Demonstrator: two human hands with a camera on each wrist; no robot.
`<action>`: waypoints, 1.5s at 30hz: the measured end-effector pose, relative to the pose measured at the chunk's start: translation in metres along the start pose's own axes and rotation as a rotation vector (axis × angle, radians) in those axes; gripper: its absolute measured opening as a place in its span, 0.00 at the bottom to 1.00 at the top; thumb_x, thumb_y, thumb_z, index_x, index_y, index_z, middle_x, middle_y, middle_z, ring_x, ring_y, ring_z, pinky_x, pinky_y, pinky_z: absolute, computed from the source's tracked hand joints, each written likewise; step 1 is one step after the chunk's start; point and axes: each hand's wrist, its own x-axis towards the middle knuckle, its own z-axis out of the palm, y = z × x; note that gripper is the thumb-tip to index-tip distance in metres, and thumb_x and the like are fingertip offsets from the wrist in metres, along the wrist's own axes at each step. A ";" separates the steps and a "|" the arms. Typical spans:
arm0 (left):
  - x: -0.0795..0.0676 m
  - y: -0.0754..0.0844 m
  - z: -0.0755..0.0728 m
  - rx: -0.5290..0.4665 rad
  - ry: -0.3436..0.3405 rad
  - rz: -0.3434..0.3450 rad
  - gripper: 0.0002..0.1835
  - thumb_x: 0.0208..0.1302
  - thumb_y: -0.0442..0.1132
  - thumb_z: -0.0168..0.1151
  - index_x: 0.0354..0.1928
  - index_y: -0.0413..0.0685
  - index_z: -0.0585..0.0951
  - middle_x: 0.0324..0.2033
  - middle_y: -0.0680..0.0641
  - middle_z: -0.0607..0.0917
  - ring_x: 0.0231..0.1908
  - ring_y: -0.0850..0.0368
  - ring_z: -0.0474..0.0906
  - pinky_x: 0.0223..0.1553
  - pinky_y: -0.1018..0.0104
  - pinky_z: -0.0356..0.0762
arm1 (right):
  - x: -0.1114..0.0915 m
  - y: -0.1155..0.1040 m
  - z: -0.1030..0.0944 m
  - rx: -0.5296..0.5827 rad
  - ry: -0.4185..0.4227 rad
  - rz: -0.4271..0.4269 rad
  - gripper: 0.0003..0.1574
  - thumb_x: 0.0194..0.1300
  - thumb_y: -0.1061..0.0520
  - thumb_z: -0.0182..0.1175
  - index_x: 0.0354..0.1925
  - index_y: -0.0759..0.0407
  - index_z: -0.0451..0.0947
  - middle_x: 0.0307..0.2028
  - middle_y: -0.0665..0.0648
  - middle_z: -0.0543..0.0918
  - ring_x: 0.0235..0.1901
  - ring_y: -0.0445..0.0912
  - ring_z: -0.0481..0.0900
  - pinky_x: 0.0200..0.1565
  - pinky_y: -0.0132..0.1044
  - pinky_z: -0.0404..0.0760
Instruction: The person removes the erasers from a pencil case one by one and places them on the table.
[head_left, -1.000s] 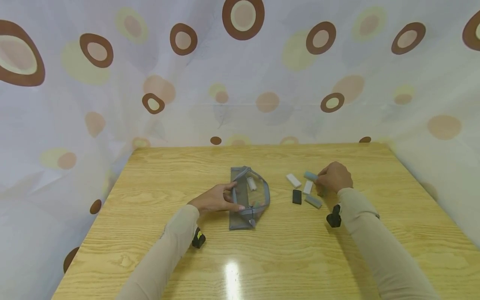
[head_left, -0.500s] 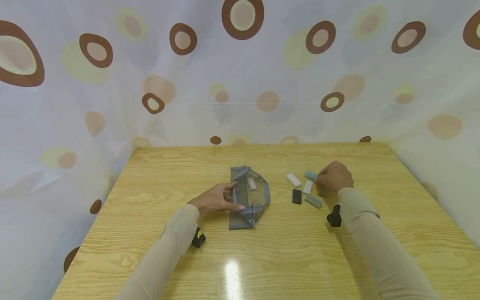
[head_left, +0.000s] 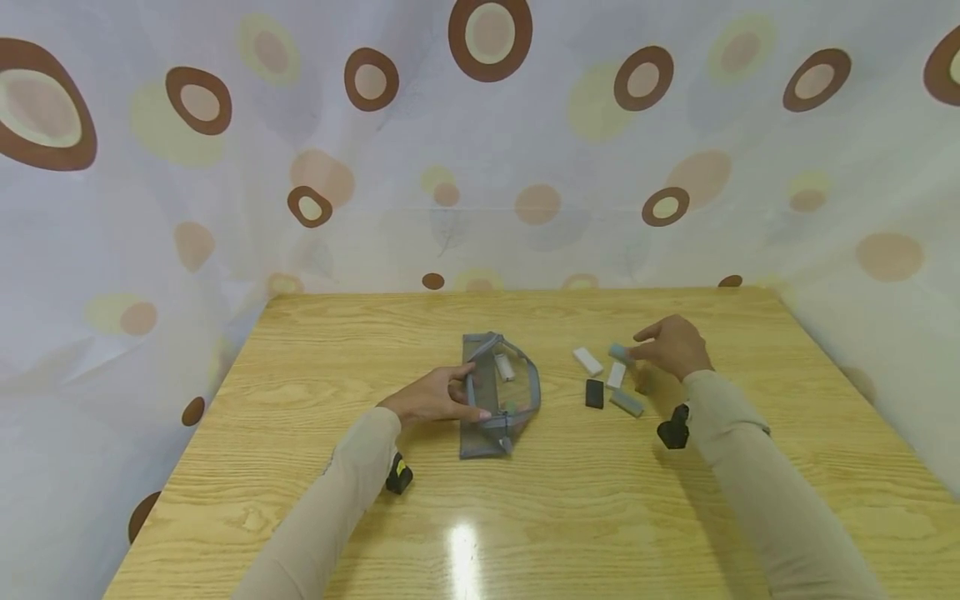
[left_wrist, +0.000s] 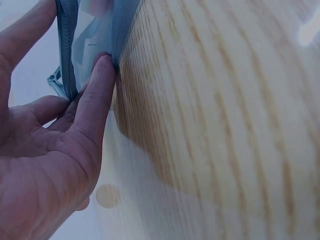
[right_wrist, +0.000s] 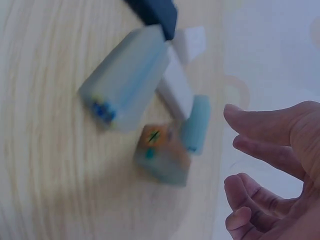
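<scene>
My left hand [head_left: 433, 396] holds the mouth of a grey see-through zip pouch [head_left: 533, 390], thumb at the near zip edge, a finger at the far one. Inside the pouch lie a white eraser [head_left: 503, 367] and a small greenish piece [head_left: 512, 407]. In the right wrist view my right hand [right_wrist: 280, 175] has thumb and fingers apart, nothing between them. It hovers beside a light blue eraser [right_wrist: 196, 124] and an orange-brown eraser block [right_wrist: 162, 152]. Near these are a pale grey-blue eraser [head_left: 626, 402], two white erasers [head_left: 588, 361] and a black eraser [head_left: 594, 393].
The loose erasers sit in a cluster on the wooden table [head_left: 360, 333], right of the pouch. A patterned curtain [head_left: 487, 167] hangs behind the table and along both sides. Light glares off the table's near part.
My right hand has lifted slightly away from the light blue eraser, and its thumb and index finger have parted, showing more of the orange-brown block. The left hand keeps its place on the pouch.
</scene>
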 end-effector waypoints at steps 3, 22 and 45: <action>0.000 -0.001 0.000 -0.008 -0.006 0.005 0.54 0.63 0.44 0.73 0.81 0.42 0.47 0.57 0.35 0.82 0.58 0.44 0.79 0.61 0.49 0.75 | 0.001 -0.018 0.000 0.013 0.017 -0.017 0.28 0.65 0.50 0.70 0.52 0.72 0.84 0.58 0.76 0.77 0.59 0.73 0.72 0.54 0.67 0.75; 0.002 -0.004 0.000 0.005 0.006 -0.008 0.54 0.63 0.45 0.73 0.81 0.44 0.48 0.57 0.36 0.81 0.59 0.45 0.78 0.61 0.50 0.75 | 0.006 -0.104 0.043 0.060 -0.009 -0.150 0.19 0.62 0.51 0.73 0.42 0.67 0.89 0.48 0.67 0.87 0.55 0.66 0.79 0.56 0.63 0.76; 0.000 0.000 0.001 -0.010 0.019 -0.023 0.54 0.62 0.47 0.74 0.81 0.46 0.49 0.58 0.37 0.81 0.60 0.46 0.77 0.63 0.48 0.73 | 0.001 -0.137 0.082 0.050 -0.108 -0.106 0.19 0.59 0.50 0.76 0.40 0.64 0.90 0.50 0.65 0.86 0.50 0.61 0.83 0.48 0.54 0.84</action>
